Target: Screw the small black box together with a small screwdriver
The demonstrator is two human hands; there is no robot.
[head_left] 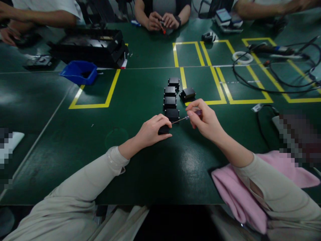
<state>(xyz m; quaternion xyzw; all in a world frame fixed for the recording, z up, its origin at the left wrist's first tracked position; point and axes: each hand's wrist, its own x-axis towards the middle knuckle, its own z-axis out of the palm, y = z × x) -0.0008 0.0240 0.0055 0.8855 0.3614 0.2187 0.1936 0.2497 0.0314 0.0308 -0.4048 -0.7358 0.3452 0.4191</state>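
Observation:
My left hand (155, 130) is closed round a small black box (164, 130) on the green table (140, 167). Between the fingers and thumb of my right hand (204, 118) is a screwdriver (198, 113) with a dark reddish, partly clear handle. Its thin shaft slants down to the left, and the tip is at the held box's right side; I cannot tell if it touches a screw. Just beyond my left hand stands a column of several similar black boxes (170, 102). Another black box (188, 94) sits to their right, tilted at an angle.
A blue scoop-shaped bin (79, 72) and stacked black trays (95, 47) stand at the far left. Black cables (265, 87) and a white tape ring (242, 57) lie at right. A pink cloth (240, 187) is under my right forearm. Across the table, a person's hands (162, 21) handle a small part.

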